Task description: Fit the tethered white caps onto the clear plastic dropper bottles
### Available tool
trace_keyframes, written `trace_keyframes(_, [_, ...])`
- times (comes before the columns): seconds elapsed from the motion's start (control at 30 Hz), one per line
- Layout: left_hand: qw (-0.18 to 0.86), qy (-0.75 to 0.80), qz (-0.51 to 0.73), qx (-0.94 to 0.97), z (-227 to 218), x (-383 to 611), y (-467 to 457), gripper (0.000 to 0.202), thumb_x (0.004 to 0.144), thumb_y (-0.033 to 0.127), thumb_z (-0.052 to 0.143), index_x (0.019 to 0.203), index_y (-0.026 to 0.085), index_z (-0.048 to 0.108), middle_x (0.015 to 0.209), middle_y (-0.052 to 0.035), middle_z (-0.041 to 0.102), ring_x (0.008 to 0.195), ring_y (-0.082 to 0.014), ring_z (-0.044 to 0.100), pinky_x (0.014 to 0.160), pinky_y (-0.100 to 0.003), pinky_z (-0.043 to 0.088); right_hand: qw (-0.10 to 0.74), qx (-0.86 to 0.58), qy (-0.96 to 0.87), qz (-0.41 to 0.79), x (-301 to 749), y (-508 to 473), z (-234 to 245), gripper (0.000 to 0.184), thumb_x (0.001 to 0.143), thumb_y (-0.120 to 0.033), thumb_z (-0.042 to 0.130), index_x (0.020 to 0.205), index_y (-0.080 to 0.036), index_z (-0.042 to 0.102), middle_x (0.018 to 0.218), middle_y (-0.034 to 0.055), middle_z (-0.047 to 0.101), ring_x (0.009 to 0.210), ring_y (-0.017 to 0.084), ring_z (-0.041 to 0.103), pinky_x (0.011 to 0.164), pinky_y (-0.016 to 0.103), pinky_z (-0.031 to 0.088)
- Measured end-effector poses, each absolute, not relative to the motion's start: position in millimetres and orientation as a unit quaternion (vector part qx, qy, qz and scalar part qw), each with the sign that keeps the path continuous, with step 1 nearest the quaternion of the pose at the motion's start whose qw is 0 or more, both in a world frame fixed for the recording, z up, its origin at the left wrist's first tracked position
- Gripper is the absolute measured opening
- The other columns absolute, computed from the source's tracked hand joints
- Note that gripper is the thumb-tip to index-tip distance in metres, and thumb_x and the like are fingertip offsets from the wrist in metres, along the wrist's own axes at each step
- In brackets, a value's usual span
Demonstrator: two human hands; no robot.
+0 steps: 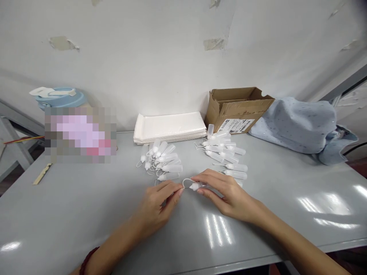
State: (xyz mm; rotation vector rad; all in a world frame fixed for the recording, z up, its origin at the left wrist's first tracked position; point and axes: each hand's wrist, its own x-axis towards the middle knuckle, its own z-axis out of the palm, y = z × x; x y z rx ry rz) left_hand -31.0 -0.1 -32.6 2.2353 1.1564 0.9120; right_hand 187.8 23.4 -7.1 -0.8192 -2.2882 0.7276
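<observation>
My right hand [226, 193] lies on the grey table [86, 214], its fingers closed round a small translucent dropper bottle [195, 186] with a white tip. My left hand [159, 202] pinches the thin white cap loop at that bottle's tip. Just behind my left hand sits a group of several similar bottles [163, 158]. A second group of several bottles [226, 152] lies behind my right hand.
A stack of white bags [169, 128] rests against the wall. An open cardboard box [236, 107] stands to its right, with a blue cloth [301, 126] beside it. A blue-lidded container [59, 97] is at the far left. A tan strip [41, 173] lies near the left edge.
</observation>
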Motion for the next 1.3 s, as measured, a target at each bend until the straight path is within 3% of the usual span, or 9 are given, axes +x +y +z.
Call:
trace_keyframes(0.5, [0.258,0.419,0.331,0.805,-33.1,-31.3,0.0,0.015,0.091,0.015,0.045,0.093,0.018,0.059,0.073,0.0005,0.061,0.061,-0.0104,0.053,0.057,-0.02,0.041,0.295,-0.303,-0.866,0.268,186.8,23.1,-7.1,0.026,0.091,-0.014,0.048,0.116,-0.016,0.056,0.096,0.0081,0.067,0.088,0.019,0.061,0.076,0.033,0.052])
trace_keyframes(1.3, [0.277,0.372,0.312,0.829,-30.1,-30.6,-0.6,0.016,0.091,0.012,0.042,0.085,0.016,0.057,0.066,0.0016,0.051,0.057,-0.0096,0.045,0.054,-0.02,0.036,0.283,-0.289,-0.866,0.294,188.6,21.2,0.5,0.022,0.09,-0.014,0.048,0.109,-0.013,0.059,0.088,0.0075,0.066,0.079,0.017,0.059,0.07,0.03,0.048])
